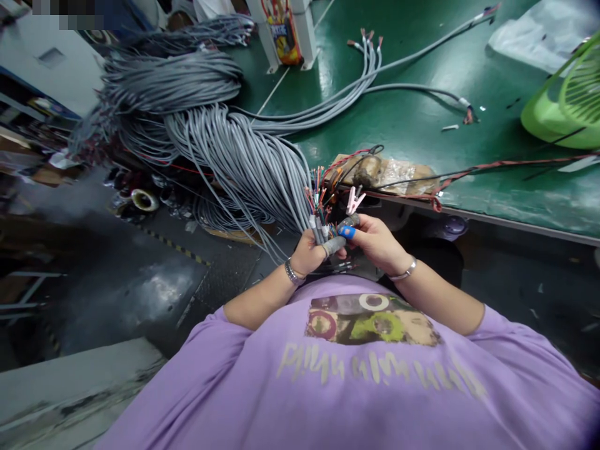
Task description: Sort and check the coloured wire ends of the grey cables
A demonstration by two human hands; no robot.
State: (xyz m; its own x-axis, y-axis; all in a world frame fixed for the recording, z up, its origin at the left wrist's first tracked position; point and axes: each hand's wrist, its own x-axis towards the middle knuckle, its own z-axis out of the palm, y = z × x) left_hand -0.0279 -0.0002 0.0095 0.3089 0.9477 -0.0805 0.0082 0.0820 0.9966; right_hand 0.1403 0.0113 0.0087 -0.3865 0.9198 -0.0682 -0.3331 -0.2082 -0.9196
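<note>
My left hand (312,251) is closed around the stripped ends of several grey cables (320,232), below the table's edge. Thin coloured wires (317,194) fan upward out of these ends. Close beside it, my right hand (379,240) has thumb and fingers pinched on the coloured wires (333,230) of a cable end; the exact contact is partly hidden by the fingers. Blue tape or a cover wraps a right fingertip, and greyish covers wrap other fingers. A pink clip (355,200) stands just above my right fingers. The long grey cable bundle (253,150) runs from my left hand up over the table.
On the green table (422,131) lie loose grey cables (323,115), a taped block (394,174) with red and black leads, and a plastic bag (544,37). A green basket-like object (562,103) stands at right. Coiled cables (229,209) hang or lie below at left.
</note>
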